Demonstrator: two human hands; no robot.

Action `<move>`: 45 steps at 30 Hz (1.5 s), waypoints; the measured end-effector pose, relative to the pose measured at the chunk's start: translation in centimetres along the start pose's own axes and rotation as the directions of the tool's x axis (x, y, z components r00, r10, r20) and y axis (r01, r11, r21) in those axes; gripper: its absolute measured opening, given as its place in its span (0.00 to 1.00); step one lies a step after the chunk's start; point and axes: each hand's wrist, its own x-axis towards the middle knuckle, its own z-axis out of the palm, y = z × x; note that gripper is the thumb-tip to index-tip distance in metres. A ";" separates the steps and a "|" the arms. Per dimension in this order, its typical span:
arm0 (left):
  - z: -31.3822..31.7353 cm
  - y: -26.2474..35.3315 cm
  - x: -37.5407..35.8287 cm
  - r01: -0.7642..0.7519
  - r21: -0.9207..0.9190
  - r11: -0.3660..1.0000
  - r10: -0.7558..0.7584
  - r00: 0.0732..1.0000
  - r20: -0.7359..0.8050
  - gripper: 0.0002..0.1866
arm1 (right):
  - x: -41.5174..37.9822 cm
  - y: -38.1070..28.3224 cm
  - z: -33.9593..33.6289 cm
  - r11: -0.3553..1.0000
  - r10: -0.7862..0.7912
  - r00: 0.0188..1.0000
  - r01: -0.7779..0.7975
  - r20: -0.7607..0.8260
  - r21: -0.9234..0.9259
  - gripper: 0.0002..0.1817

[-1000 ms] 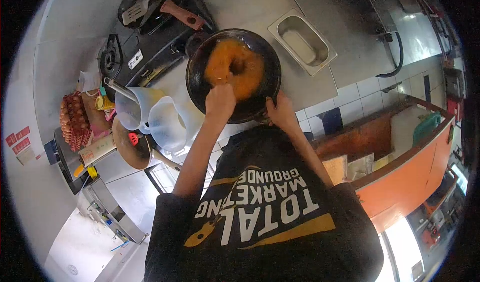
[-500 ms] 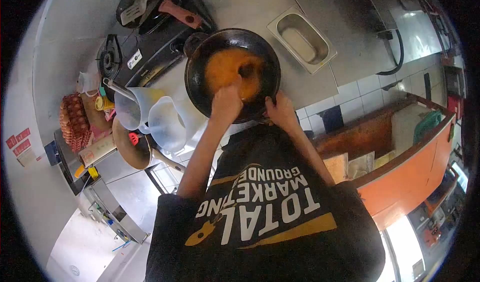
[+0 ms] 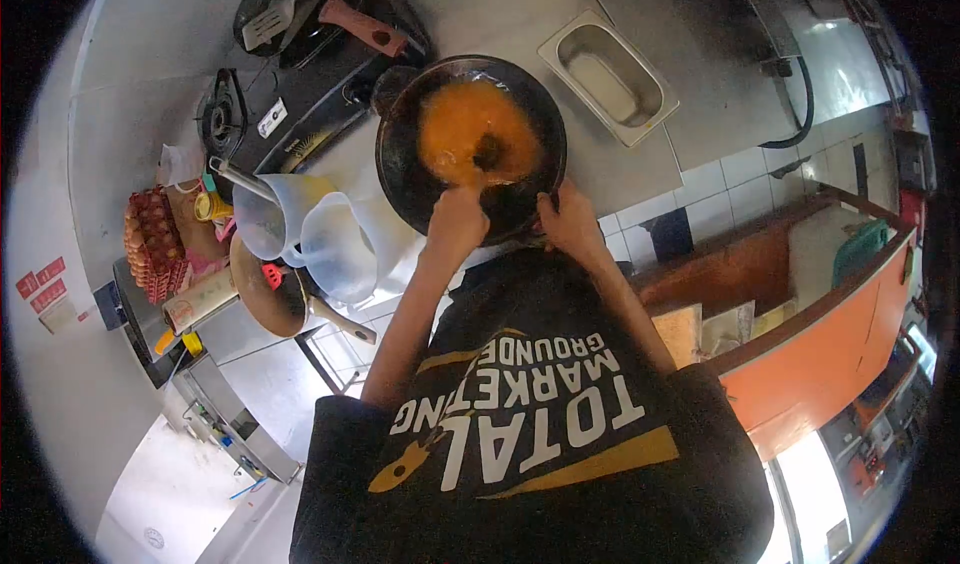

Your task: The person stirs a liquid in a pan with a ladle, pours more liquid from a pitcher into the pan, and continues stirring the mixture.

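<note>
Gripping in tightly curled left fingers (image 3: 459,211) a mostly hidden, dark-ended utensil (image 3: 487,151) dipped in glossy orange liquid (image 3: 450,122), and clasping, with bent right fingers (image 3: 568,207), the near side of a round black wok (image 3: 405,186) on the smooth metal surface (image 3: 510,19).

"How does the pan (image 3: 408,186) look?"

"Black, round and deep-sided, at twelve o'clock from the middle of the view, with a dark handle (image 3: 394,89) at its ten."

"And inside?"

"A glossy orange mixture (image 3: 458,124), spread mostly toward twelve; the dark surface shows bare around seven."

"The utensil (image 3: 487,151)?"

"Its dark, rounded head sits in the mixture, toward five o'clock. The rest is mostly hidden."
</note>
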 end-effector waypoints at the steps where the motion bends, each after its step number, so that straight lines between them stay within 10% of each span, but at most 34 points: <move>1: 0.1 -0.5 0.7 -0.085 -0.030 0.996 0.084 0.995 -0.049 0.23 | -0.4 -1.1 -0.6 0.999 -0.028 0.999 0.028 -0.017 -0.021 0.16; 6: -2.9 -1.4 1.6 -0.315 -0.122 0.941 0.311 0.949 -0.054 0.19 | -1.3 -4.1 -2.2 0.988 0.066 0.997 -0.072 0.047 0.134 0.13; 18: 0.6 0.8 2.2 -0.129 0.228 0.965 0.163 0.977 -0.137 0.21 | -1.0 -3.6 -1.7 0.998 -0.039 0.998 0.037 -0.043 -0.045 0.14; 21: -0.3 1.2 0.6 -0.082 0.260 0.962 0.059 0.994 0.094 0.22 | -0.7 -1.5 -0.4 0.980 -0.145 0.983 0.128 -0.109 -0.154 0.16; 30: -0.6 3.8 -2.8 -0.185 0.066 0.981 0.190 0.978 -0.089 0.13 | -1.1 -1.8 -0.9 0.991 -0.085 0.994 0.078 -0.066 -0.108 0.16; 36: -2.9 2.3 1.7 -0.136 0.319 0.938 0.192 0.969 -0.153 0.26 | -1.3 -2.1 -1.0 0.988 -0.094 0.993 0.085 -0.072 -0.127 0.17; 45: 1.1 -0.6 -0.2 -0.202 0.133 0.970 0.208 0.978 -0.032 0.26 | -1.0 -0.3 -0.2 0.995 -0.102 0.993 0.102 -0.052 -0.011 0.18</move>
